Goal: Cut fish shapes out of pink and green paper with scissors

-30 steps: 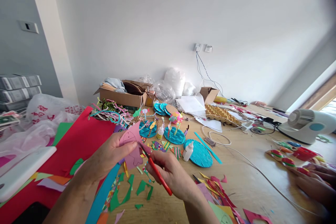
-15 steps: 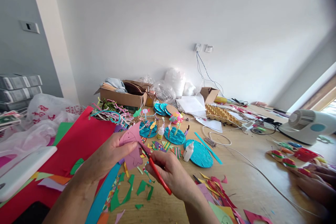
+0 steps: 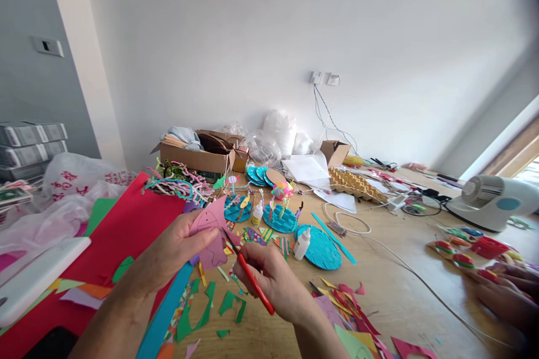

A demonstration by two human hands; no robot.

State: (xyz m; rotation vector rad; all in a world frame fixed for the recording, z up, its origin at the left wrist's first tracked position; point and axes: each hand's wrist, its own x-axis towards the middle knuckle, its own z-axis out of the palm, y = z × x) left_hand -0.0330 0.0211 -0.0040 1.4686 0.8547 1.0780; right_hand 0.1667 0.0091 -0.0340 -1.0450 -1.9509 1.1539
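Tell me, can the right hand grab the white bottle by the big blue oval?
Probably, once the right hand puts down the red scissors; mostly bare table shows between it and the white bottle.

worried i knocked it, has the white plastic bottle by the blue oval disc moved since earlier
No; the white bottle stays at the left edge of the blue disc.

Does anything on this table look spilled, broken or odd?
No spill or breakage stands out. The messiest spots are near the picture's bottom: green scraps and, to their right, red and yellow strips, probably offcuts, since the right hand holds scissors against pink paper in the left hand.
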